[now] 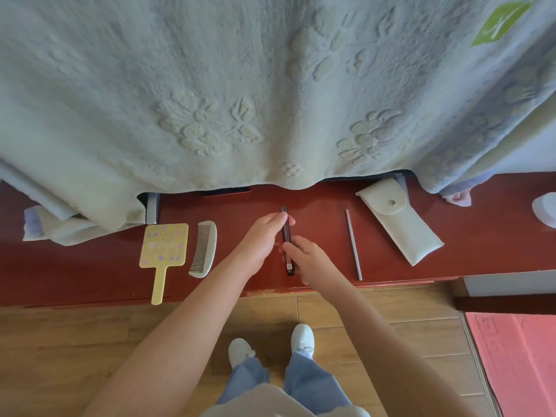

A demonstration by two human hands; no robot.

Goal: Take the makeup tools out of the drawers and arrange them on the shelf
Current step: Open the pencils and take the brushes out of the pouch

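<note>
Nearest: white shoes (302,335) and blue jeans (310,383) on a wooden floor (90,341), with a pink mat (517,356) off to the right. Reached both bare arms forward over a red-brown shelf (90,278).

Pinched the far end of a slim dark makeup pen (285,233) with the left hand (263,239), fingers curled round it. Gripped the pen's near half with the right hand (305,257), fingers likewise closed on it. Pointed near to far at the middle of the shelf; touching the surface or just above it, could not tell which.

Left of the hands: a pale comb (204,251), then a yellow hand mirror (165,245), handle toward the near edge. Right of them: a thin grey stick (354,245), then a white snap pouch (400,224), slanted. Farthest: a pale embossed blanket (270,85), draped over the shelf's back.

Seemed best to lay the pen parallel to comb and stick, midway between them. Worth steadying it flat before letting go, since likely to roll.
</note>
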